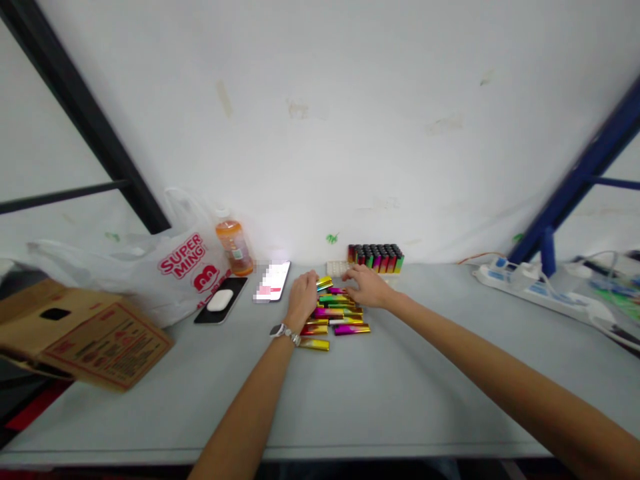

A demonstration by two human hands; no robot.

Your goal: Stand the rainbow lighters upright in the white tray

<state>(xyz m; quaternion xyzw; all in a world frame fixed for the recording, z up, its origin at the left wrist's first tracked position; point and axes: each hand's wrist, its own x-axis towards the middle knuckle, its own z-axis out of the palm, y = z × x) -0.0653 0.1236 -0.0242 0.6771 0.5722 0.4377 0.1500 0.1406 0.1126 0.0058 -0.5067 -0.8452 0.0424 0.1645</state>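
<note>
The loose metallic tubes [330,313] lay on their sides in a small heap at the middle of the grey table [400,400], yellow, magenta, green and red, most of them roughly parallel. They looked light and stiff, with a glossy skin likely to slip under dry fingers and a shape that might roll if nudged. The best hold was probably a thumb-and-finger pinch at mid-length, or near one end where neighbours crowded in.

The left hand [303,297] rested at the heap's ten o'clock, knuckles up, fingers bent downward beside a yellow tube [324,283]; whether they gripped it could not be told. Its forearm came in from seven o'clock, a watch [277,329] at the wrist. The right hand [367,285] arched over the heap's one o'clock edge, palm down, fingers curled inward; their tips were too small to show if anything was pinched. That forearm stretched in from four o'clock.

At twelve o'clock, partly behind the right fingers, sat a pale tray [336,268]. At one o'clock a block of dark-topped tubes [383,265] stood upright in close rows. Farther out, a phone [278,279] lay toward ten o'clock, and a power strip [540,297] toward three.
</note>
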